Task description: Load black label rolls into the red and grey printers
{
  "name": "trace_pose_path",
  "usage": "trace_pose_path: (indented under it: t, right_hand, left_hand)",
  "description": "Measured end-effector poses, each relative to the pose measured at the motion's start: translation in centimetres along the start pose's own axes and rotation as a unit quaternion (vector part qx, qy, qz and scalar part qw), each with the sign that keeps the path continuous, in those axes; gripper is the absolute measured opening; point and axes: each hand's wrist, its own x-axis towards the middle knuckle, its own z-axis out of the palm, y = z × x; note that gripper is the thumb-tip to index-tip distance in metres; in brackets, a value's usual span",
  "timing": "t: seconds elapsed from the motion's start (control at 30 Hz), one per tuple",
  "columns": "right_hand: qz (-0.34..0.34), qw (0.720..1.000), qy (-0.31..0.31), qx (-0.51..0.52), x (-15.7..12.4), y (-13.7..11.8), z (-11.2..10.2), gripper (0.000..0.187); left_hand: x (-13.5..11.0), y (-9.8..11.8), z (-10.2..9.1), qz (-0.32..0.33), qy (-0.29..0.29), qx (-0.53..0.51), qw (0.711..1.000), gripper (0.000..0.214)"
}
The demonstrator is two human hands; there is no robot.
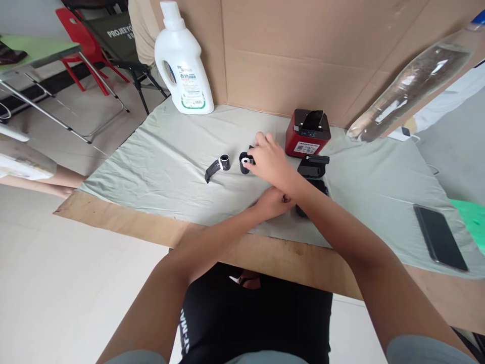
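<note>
My right hand (267, 156) reaches forward over the cloth and closes its fingers on a black roll with a white core (245, 162). My left hand (273, 202) rests on the cloth under my right forearm, fingers curled, beside a black device (312, 174); what it holds, if anything, is hidden. A smaller black roll with a loose strip (219, 167) lies to the left of the held roll. A red label printer (306, 132) with its lid up stands just behind my right hand.
A pale green cloth (162, 167) covers a cardboard-topped table. A white detergent bottle (182, 63) stands at the back left, a clear plastic bottle (413, 81) leans at the back right. A black phone (439, 236) lies at the right. Cardboard wall behind; chairs at left.
</note>
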Motion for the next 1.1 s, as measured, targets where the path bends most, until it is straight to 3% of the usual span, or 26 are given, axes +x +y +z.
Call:
trace_pose_path:
  t: [0.17,0.3,0.43,0.53,0.63,0.73,0.9,1.0,1.1]
  right_hand:
    - [-0.009,1.000,-0.008,-0.003,0.9,-1.1,2.3,0.020]
    - [-0.049,0.993,0.022,0.102,-0.6,-0.3,0.8,0.027]
    - [-0.039,0.976,0.095,0.190,-5.6,1.8,-2.1,0.031]
    - [0.020,0.970,0.149,0.193,-10.4,3.9,-2.8,0.025]
    - [0.009,0.958,0.212,0.193,-14.5,5.9,-2.1,0.018]
    - [-0.053,0.945,0.253,0.199,-17.3,7.3,-1.1,0.021]
    - [-0.038,0.952,0.180,0.246,-19.9,8.3,-2.1,0.036]
    - [-0.010,0.947,0.134,0.291,-20.2,8.2,-3.1,0.031]
    - [-0.009,0.957,0.106,0.269,-20.0,8.2,-3.3,0.027]
  left_hand:
    - [0.0,-1.0,0.2,0.058,0.011,-0.022,0.998,0.035]
    - [0.2,-0.6,0.0,0.032,0.026,-0.043,0.998,0.028]
    - [0.8,-0.1,-0.6,-0.027,0.083,-0.110,0.990,0.008]
    - [1.1,0.1,-1.1,-0.059,0.114,-0.235,0.964,0.027]
    - [0.9,1.0,-1.5,-0.057,0.084,-0.331,0.938,0.047]
    - [0.1,2.2,-1.3,-0.027,0.029,-0.305,0.952,0.053]
    - [-1.0,3.1,-0.2,-0.012,0.003,-0.180,0.984,0.040]
    - [-1.2,3.2,0.1,0.021,0.013,-0.119,0.993,0.035]
    - [-1.2,3.2,0.4,0.013,0.022,-0.102,0.994,0.035]
